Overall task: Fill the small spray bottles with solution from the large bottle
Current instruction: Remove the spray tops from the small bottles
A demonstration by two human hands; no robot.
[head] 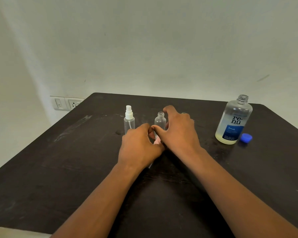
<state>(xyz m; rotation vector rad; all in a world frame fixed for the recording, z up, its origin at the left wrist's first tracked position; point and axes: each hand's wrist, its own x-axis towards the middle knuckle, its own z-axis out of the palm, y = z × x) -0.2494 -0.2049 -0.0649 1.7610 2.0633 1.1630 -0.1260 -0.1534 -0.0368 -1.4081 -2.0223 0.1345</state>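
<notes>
A small clear bottle [160,119] with no top stands mid-table. My right hand [179,133] curls round it, thumb across its lower front and fingers behind. My left hand [139,146] sits just left of it and grips a pink spray head [156,141], whose thin tube [150,166] pokes out below the hand. Another small spray bottle [129,119] with a white sprayer stands upright to the left. The rim of a third small bottle [184,113] peeks over my right hand. The large "renu" bottle [234,121] stands uncapped at the right, with a little yellowish liquid in it.
A blue cap [246,137] lies on the dark table [76,160] beside the large bottle. A wall switch and socket [66,103] sit beyond the table's far left corner. The pale wall runs along the table's far edge.
</notes>
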